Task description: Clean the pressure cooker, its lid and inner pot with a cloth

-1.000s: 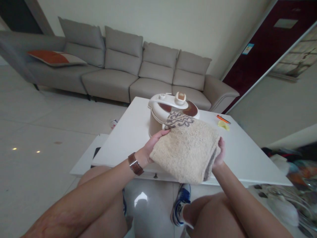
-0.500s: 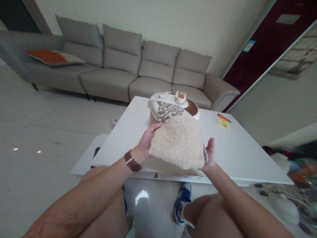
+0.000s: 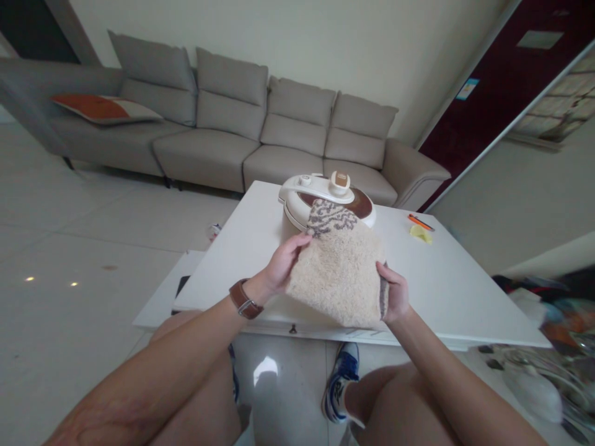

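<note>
A folded beige towel (image 3: 339, 272) with a dark grey scroll pattern along its far edge is held up over the near part of a white table. My left hand (image 3: 286, 263) grips its left side, thumb on top and fingers hidden underneath. On the right side my right hand (image 3: 394, 292) is closed on the edge, its thumb over the top and a grey patterned strip showing beside it. Just beyond the towel stands a white pressure cooker (image 3: 297, 214) with a brown lid panel; the towel covers part of its front.
The white table (image 3: 446, 285) bears an orange-and-black pen or cutter (image 3: 421, 223) and a crumpled yellow piece (image 3: 421, 233) at right. A grey sofa (image 3: 288, 161) with an orange cushion (image 3: 102, 108) stands behind. Cluttered items (image 3: 534, 384) lie on the floor at lower right.
The towel has come slightly nearer and to the right, uncovering more of the cooker's lid. My right thumb, raised before, now presses down on the towel's edge.
</note>
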The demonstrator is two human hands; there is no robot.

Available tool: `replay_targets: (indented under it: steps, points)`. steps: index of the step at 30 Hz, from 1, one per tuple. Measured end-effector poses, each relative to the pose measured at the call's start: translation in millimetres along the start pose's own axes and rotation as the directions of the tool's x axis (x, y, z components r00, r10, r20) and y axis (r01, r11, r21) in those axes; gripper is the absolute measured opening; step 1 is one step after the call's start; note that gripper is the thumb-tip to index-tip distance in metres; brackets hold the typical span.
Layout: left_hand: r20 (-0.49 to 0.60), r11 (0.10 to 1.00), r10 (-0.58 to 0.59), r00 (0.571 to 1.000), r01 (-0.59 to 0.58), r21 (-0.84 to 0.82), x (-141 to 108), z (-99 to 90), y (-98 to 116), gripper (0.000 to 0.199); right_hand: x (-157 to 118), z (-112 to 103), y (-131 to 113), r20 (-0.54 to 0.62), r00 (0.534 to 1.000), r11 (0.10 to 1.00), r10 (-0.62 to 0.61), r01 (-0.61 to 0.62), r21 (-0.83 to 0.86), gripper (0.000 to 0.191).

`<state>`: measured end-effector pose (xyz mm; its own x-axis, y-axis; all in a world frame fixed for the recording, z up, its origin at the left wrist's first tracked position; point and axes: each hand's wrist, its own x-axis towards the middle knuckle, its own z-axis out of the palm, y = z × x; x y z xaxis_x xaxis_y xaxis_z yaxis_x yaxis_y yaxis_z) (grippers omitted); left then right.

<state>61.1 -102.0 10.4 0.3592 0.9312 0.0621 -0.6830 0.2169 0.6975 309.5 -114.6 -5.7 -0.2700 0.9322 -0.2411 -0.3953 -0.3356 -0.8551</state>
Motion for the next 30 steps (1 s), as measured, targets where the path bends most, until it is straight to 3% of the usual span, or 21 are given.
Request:
replay_targets:
  steps: [2, 3, 5, 7, 10, 15, 17, 19, 21, 24, 27, 30]
  points:
    - [0.017, 0.987, 0.097, 0.995, -0.098, 0.13, 2, 0.0, 5, 0.034, -2, -7, -14, -0.086, 0.982, 0.985, -0.167, 0.161, -0.065, 0.025]
    - [0.012, 0.967, 0.14, 0.99, -0.139, 0.212, 3, -1.0, 8, 0.034, -3, -12, -23, -0.137, 0.95, 0.957, -0.28, 0.265, -0.114, 0.023]
    - [-0.036, 0.907, 0.222, 0.974, -0.193, 0.374, 5, -5.0, 15, 0.03, -5, -25, -44, -0.235, 0.818, 0.847, -0.525, 0.476, -0.235, 0.022]
    - [-0.111, 0.837, 0.303, 0.946, -0.209, 0.506, 7, -11.0, 21, 0.021, -7, -39, -62, -0.253, 0.685, 0.726, -0.683, 0.6, -0.336, 0.022]
    - [-0.202, 0.788, 0.345, 0.917, -0.166, 0.592, 11, -19.9, 22, 0.014, -1, -59, -78, -0.2, 0.592, 0.611, -0.781, 0.656, -0.444, 0.031]
    - [-0.318, 0.778, 0.244, 0.916, 0.011, 0.628, 16, -25.2, 14, 0.01, 30, -69, -69, -0.329, 0.369, 0.493, -0.869, 0.598, -0.631, 0.042]
    - [-0.331, 0.756, 0.164, 0.929, 0.097, 0.647, 17, -24.8, 10, 0.013, 43, -58, -60, -0.215, 0.358, 0.388, -0.909, 0.533, -0.752, 0.044]
    - [-0.322, 0.755, 0.089, 0.942, 0.147, 0.639, 19, -24.5, 6, 0.019, 54, -40, -49, 0.046, 0.444, 0.204, -0.895, 0.498, -0.843, 0.046]
    - [-0.31, 0.78, 0.055, 0.949, 0.153, 0.606, 21, -24.8, 3, 0.022, 62, -21, -39, 0.289, 0.522, -0.007, -0.802, 0.476, -0.879, 0.046]
    - [-0.289, 0.812, 0.068, 0.955, 0.116, 0.572, 24, -27.2, 0, 0.022, 72, -3, -31, 0.412, 0.556, -0.226, -0.722, 0.374, -0.899, 0.054]
    - [-0.265, 0.816, 0.093, 0.96, 0.079, 0.573, 25, -31.0, -2, 0.022, 80, 1, -38, 0.415, 0.548, -0.264, -0.726, 0.335, -0.904, 0.057]
    - [-0.254, 0.802, 0.097, 0.962, 0.075, 0.592, 24, -34.2, -4, 0.019, 89, 0, -55, 0.391, 0.525, -0.189, -0.756, 0.397, -0.898, 0.05]
